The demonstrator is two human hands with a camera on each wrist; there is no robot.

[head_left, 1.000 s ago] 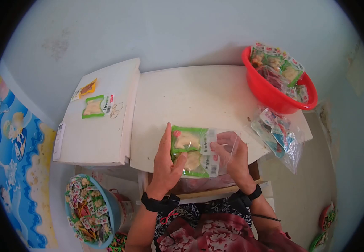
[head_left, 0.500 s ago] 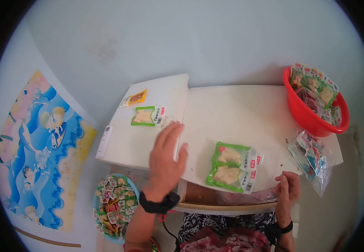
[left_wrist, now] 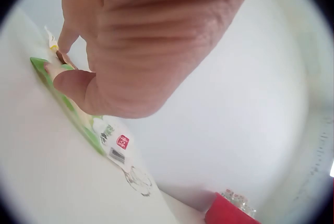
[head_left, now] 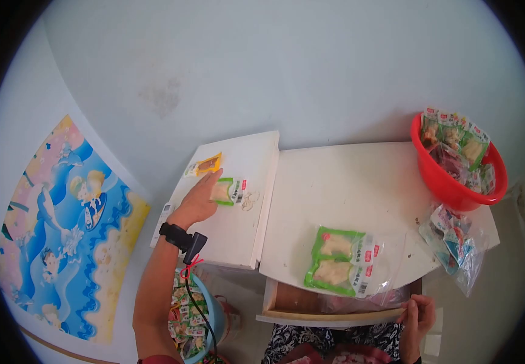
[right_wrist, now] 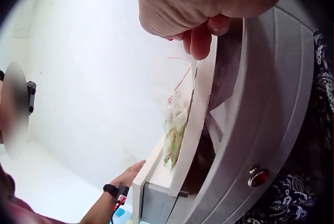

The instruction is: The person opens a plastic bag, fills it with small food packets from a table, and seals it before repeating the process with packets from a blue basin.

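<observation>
My left hand (head_left: 200, 200) reaches over the raised left desktop, fingers stretched out over a green-edged food packet (head_left: 223, 192). In the left wrist view its thumb lies across that packet (left_wrist: 86, 125), overlapping it. Just beyond the fingertips sits a yellow-edged packet (head_left: 209, 164). A clear zip bag (head_left: 385, 267) holding two green-edged packets (head_left: 334, 272) lies flat near the front of the lower desktop. My right hand (head_left: 419, 312) is by the right end of the pulled-out drawer (head_left: 329, 318), fingers loosely curled with nothing visible in them.
A red basin (head_left: 450, 182) full of packets stands at the back right. Beside it, a clear bag of blue packets (head_left: 456, 242) overhangs the desk edge. A blue tub (head_left: 215, 315) of packets stands below left. A white remote (head_left: 161, 223) lies at the left edge.
Both hands have let go of the zip bag with its two packets, now lying on the desk. The left hand has moved left and away to the packets there; the right has drawn back toward the drawer.
</observation>
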